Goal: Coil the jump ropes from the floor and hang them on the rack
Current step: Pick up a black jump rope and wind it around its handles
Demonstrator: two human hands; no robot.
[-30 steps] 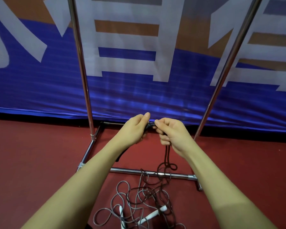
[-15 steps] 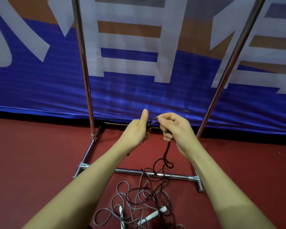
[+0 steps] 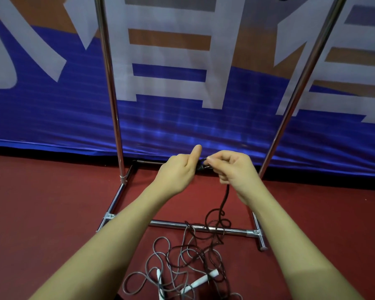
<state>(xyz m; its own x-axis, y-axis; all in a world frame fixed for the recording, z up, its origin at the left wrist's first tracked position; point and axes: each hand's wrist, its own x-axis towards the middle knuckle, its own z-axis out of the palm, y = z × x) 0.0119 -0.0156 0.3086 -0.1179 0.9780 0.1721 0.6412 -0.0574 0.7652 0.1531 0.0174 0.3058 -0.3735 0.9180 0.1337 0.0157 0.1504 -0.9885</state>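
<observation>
Hands (image 3: 178, 169) (image 3: 232, 167) still grip the dark rope (image 3: 224, 198), left thumb now raised higher.

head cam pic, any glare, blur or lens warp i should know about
Head view: the wide lens splays the rack poles outward; bright streaks of glare run along the poles and the base bar; a soft sheen sits on the blue banner; both hands are fairly sharp, and the dark rope is thin and hard to trace near the fingers.

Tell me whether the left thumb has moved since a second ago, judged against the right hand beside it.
Yes. The left hand has raised its thumb: it lay folded toward the right hand and now sticks up, clear of the dark rope.
</observation>
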